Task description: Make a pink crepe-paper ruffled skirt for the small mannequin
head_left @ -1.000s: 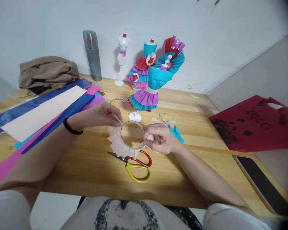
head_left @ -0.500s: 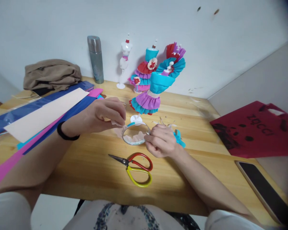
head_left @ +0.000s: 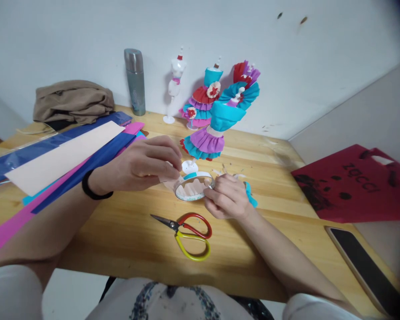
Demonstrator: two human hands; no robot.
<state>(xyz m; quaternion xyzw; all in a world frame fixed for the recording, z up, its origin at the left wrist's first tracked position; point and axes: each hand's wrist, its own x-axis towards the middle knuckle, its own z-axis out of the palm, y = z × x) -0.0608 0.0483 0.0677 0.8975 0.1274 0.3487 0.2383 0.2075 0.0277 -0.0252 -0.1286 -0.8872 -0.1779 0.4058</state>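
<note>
My right hand (head_left: pixel 227 195) is closed round the right side of a thin ring-shaped roll of tape (head_left: pixel 190 197), white with a bluish patch on its rim. Held just above the table, the roll is tilted, and wavy pale paper shows through it. My left hand (head_left: pixel 150 162) is left of the roll, fingers pinched on a pale pink paper strip (head_left: pixel 169 184); its fingertips are partly hidden. Scissors (head_left: pixel 186 233) with one red and one yellow handle lie in front of both hands, blades pointing left.
Behind stand small mannequins in paper dresses (head_left: pixel 208 141), one bare mannequin (head_left: pixel 177 71) and a metal flask (head_left: pixel 135 82). Coloured paper sheets (head_left: pixel 66 151) and brown cloth (head_left: pixel 73 101) lie left. Blue scraps (head_left: pixel 251 195), a red bag (head_left: pixel 353 186) and a phone (head_left: pixel 360 262) are right.
My left hand has shifted slightly right, with the pale strip still at its fingertips. The tape roll has moved a little right and tilted flatter in my right hand.
</note>
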